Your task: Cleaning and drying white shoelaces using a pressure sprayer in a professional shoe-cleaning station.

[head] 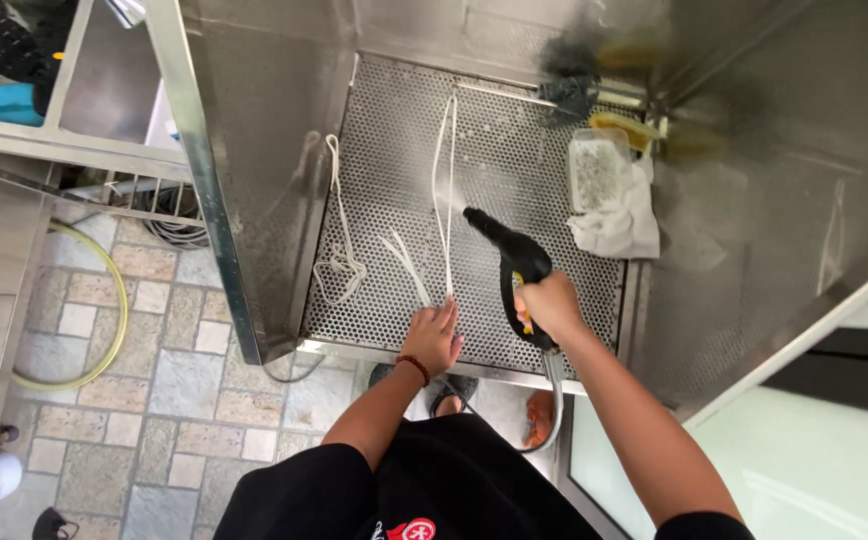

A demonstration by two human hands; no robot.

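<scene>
My right hand [550, 306] grips a black spray gun [510, 256] with a yellow trigger, its nozzle aimed up and left over a perforated metal tray [514, 180]. A grey hose [552, 400] runs down from the gun's handle. My left hand [434, 336] rests at the tray's near edge, pinching the ends of long, thin white strips [445, 190] that stretch away across the tray. A fine spray hits the strips near the nozzle. A coiled white cord [338, 262] lies on the tray to the left.
A clear plastic container [596, 168] and a white cloth [618, 226] sit at the tray's right side, with dark brushes [566, 88] behind. Steel walls [254, 170] enclose the tray. A yellow-green hose [104, 300] curves over the stone-tiled floor at left.
</scene>
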